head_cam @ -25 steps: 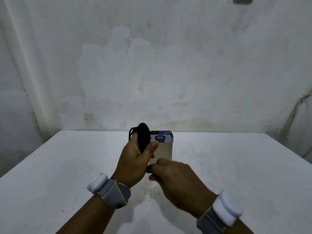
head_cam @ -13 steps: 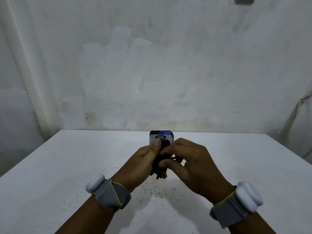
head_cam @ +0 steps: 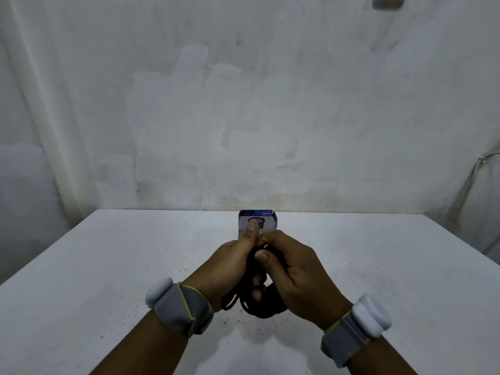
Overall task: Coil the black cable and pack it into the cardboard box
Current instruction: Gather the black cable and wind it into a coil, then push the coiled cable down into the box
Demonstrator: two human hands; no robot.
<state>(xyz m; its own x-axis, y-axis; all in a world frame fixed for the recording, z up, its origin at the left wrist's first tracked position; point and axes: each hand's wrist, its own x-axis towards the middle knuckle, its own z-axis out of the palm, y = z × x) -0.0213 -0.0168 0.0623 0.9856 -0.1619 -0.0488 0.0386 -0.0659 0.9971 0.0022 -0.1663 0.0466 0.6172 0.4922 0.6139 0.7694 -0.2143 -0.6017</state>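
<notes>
- A white table (head_cam: 81, 293) is seen from above, stretching away to a stained, pale wall (head_cam: 243, 104).
- On the left, a grey wrist strap (head_cam: 184, 311) with a white pod is worn on the left forearm.
- The left hand (head_cam: 230, 266) is closed around the black cable (head_cam: 259, 301), with the thumb raised and pointed away from the viewer; fingertips are seen curled through the bundle from behind.
- The black cable is held between both hands, above the table at the middle of the view. It is gathered into a bundle whose long axis runs roughly up and down, from the thumbs towards the wrists. Loose loops hang out of the lower end, towards the viewer.
- Just beyond the hands, a cardboard box (head_cam: 267, 219) with a blue printed face stands on the table near its far edge. Its lower part is hidden by the hands. Whether it is open cannot be told.
- The right hand (head_cam: 297, 272) is clenched on the cable's right side, with its thumb pressed across the top of the bundle.
- On the right, a matching grey strap (head_cam: 349, 339) with a white pod is worn on the right forearm.
</notes>
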